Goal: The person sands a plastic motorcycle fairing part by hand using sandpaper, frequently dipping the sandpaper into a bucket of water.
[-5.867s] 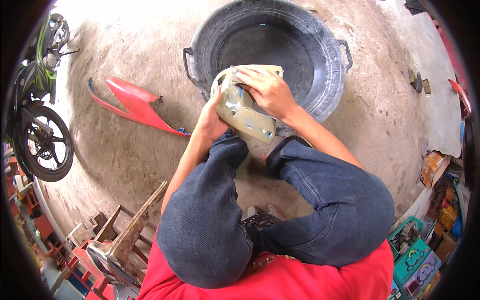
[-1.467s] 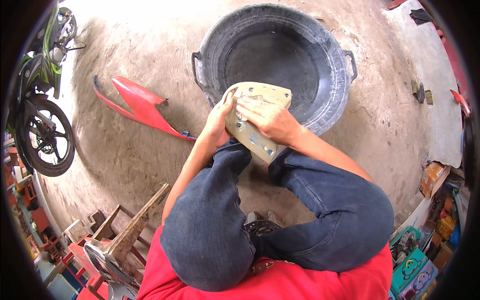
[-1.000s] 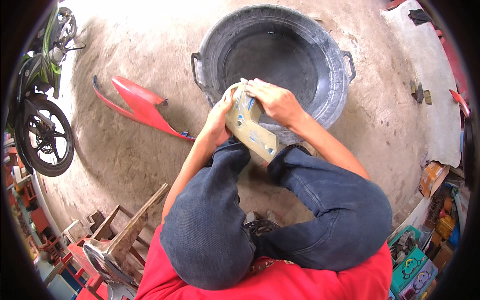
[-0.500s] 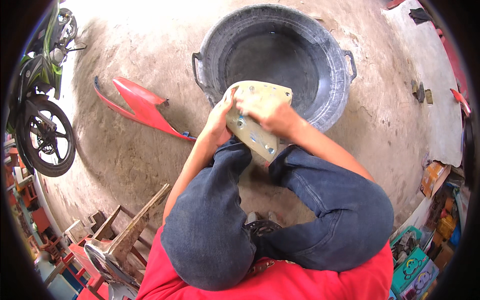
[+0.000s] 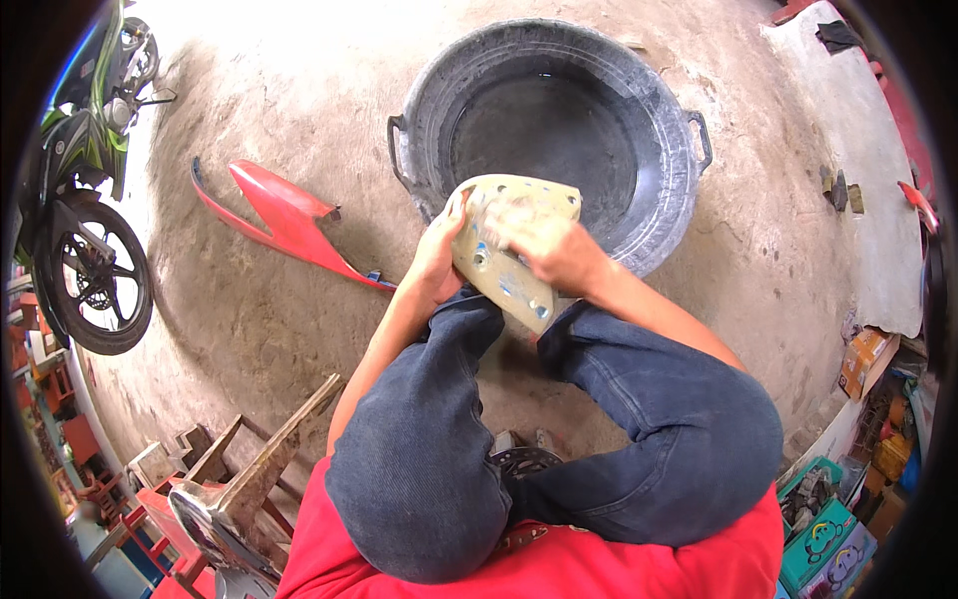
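Note:
A pale yellowish plastic panel [image 5: 516,288], likely a vehicle body part, lies tilted above my knees at the near rim of the tub. Several holes and bluish patches mark its surface. My left hand [image 5: 435,258] is closed around the panel's left edge, with the thumb at the upper side. Across the panel's upper face lies my right hand [image 5: 562,258]. Its fingers are smeared by motion, so anything under them cannot be made out.
Just beyond the panel stands a large black tub [image 5: 682,190] with side handles and water in it. A red fairing piece [image 5: 289,222] lies on the floor to the left. A motorcycle [image 5: 95,255] is at far left, a wooden stool [image 5: 264,459] near left, boxes [image 5: 823,544] near right.
My right hand has shifted slightly over the panel, its fingers blurred in both frames. My left hand keeps its hold. The whole view has dropped a little in the picture.

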Motion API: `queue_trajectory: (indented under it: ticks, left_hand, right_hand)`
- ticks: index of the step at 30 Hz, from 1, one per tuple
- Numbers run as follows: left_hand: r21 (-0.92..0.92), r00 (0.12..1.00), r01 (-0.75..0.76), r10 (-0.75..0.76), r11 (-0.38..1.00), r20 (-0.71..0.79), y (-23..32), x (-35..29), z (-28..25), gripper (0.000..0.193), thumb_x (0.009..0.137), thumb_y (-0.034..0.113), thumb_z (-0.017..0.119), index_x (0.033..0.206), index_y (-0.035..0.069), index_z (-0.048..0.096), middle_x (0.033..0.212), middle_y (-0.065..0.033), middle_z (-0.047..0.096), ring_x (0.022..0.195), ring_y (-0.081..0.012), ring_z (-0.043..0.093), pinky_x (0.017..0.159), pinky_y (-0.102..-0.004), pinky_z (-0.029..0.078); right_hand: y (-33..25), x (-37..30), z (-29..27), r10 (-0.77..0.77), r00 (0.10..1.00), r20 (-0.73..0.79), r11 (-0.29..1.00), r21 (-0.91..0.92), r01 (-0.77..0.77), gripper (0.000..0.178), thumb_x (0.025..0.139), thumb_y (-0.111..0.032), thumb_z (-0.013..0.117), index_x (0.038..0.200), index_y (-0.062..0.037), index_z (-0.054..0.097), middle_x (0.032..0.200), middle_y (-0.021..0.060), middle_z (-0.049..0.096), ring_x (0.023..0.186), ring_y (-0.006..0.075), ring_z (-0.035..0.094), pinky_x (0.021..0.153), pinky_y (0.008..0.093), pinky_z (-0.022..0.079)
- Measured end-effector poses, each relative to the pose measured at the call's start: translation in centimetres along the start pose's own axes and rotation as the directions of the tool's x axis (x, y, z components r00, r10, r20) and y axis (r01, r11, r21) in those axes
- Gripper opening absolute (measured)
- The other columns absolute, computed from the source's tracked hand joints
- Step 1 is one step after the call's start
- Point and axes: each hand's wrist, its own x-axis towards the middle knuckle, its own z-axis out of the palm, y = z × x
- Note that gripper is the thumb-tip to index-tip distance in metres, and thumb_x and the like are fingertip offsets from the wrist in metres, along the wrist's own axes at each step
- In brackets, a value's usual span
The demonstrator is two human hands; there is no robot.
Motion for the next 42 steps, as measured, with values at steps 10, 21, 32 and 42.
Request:
queue_trajectory:
  ticks: [10,21,32,42]
  left_hand:
    - [-0.007,0.997,-0.068,0.068,0.998,-0.041,0.2,-0.1,0.9,0.052,0.108,0.027,0.056,0.154,0.007,0.044,0.149,-0.0105,0.057,0.137,-0.0234,0.054,0.115,-0.0412,0.044]
    - [-0.016,0.998,-0.060,0.060,0.998,-0.011,0.0,-0.1,0.4,0.057,0.105,0.027,0.059,0.156,0.007,0.042,0.151,-0.0100,0.054,0.139,-0.0250,0.053,0.116,-0.0441,0.043]
    - [0.002,0.998,-0.058,0.059,0.998,-0.039,-0.1,0.1,1.3,0.058,0.106,0.024,0.057,0.158,0.004,0.039,0.155,-0.0124,0.051,0.142,-0.0251,0.050,0.119,-0.0409,0.039]
    - [0.009,0.995,-0.093,0.093,0.996,-0.029,-0.1,0.0,1.2,0.059,0.106,0.024,0.058,0.158,0.004,0.038,0.154,-0.0129,0.051,0.142,-0.0253,0.050,0.119,-0.0415,0.040]
  right_hand:
    - [-0.6,-0.8,0.0,-0.003,1.000,0.031,0.993,0.116,0.000,0.038,0.091,-0.013,0.065,0.127,-0.0046,0.071,0.132,0.0156,0.071,0.122,0.0274,0.069,0.104,0.0398,0.056]
    - [-0.4,-0.8,0.2,-0.003,0.999,0.037,0.998,0.068,0.000,0.042,0.088,-0.007,0.063,0.130,-0.0058,0.070,0.129,0.0128,0.072,0.117,0.0251,0.072,0.099,0.0385,0.058]
    - [3.1,-0.8,0.1,0.207,0.978,0.016,0.973,0.100,-0.208,0.034,0.091,-0.008,0.061,0.123,-0.0053,0.072,0.126,0.0134,0.073,0.117,0.0278,0.071,0.098,0.0395,0.059]
    - [3.2,-0.2,0.3,0.293,0.956,-0.032,0.952,0.101,-0.288,0.037,0.093,-0.007,0.059,0.127,-0.0027,0.070,0.133,0.0159,0.070,0.122,0.0260,0.069,0.105,0.0390,0.056]
